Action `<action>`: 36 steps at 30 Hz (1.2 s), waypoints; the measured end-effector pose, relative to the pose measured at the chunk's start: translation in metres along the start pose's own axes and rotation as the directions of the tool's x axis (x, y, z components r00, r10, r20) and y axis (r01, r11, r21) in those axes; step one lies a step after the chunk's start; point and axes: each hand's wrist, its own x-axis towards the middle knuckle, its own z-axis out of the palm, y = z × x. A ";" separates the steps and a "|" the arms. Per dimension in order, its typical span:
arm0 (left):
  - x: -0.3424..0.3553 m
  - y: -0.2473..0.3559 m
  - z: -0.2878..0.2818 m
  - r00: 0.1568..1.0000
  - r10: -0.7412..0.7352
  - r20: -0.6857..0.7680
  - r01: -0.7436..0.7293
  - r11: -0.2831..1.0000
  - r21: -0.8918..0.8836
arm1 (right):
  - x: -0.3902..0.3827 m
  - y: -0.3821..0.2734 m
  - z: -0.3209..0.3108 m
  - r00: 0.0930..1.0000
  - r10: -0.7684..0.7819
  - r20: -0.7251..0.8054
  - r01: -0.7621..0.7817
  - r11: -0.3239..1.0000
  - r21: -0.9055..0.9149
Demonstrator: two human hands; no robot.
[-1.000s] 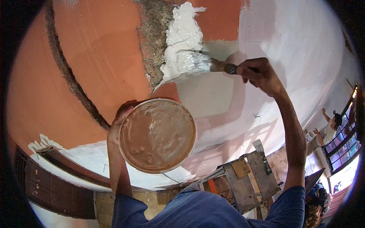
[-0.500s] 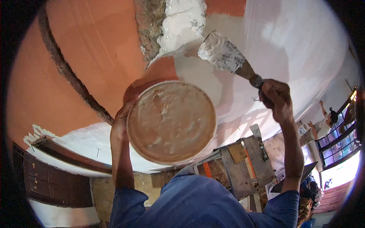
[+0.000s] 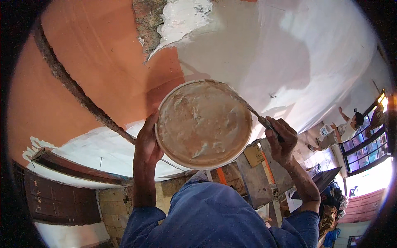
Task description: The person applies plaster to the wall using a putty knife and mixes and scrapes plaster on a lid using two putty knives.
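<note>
Round, shallow, tan-smeared mixing pan (image 3: 203,124), held up before the wall and serving as landmark. It holds a thin coat of pale grey-white plaster with a few ridges. The left hand (image 3: 147,142) is clamped on the pan's left rim. The right hand (image 3: 282,140), just right of the pan, is closed around the dark handle of a metal putty knife (image 3: 255,115), whose blade meets the pan's right rim. Above the pan, a rough patch of wet white plaster (image 3: 182,16) lies on the orange and white wall (image 3: 95,70). Far right of the pan, another person (image 3: 345,130) crouches near a window.
</note>
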 end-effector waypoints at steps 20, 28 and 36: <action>0.018 -0.089 0.018 0.987 -0.110 0.118 0.124 0.986 -0.114 | -0.130 -0.006 -0.048 0.993 -0.116 -0.023 0.069 0.724 -0.687; 0.048 -0.127 0.039 0.960 -0.170 0.221 0.185 0.982 -0.048 | -0.161 -0.001 -0.065 0.925 0.144 -0.352 -0.350 0.683 -0.641; 0.049 -0.167 0.051 0.893 -0.369 0.259 0.384 0.923 -0.007 | -0.180 -0.020 -0.047 0.331 0.937 -0.111 -0.579 0.295 0.760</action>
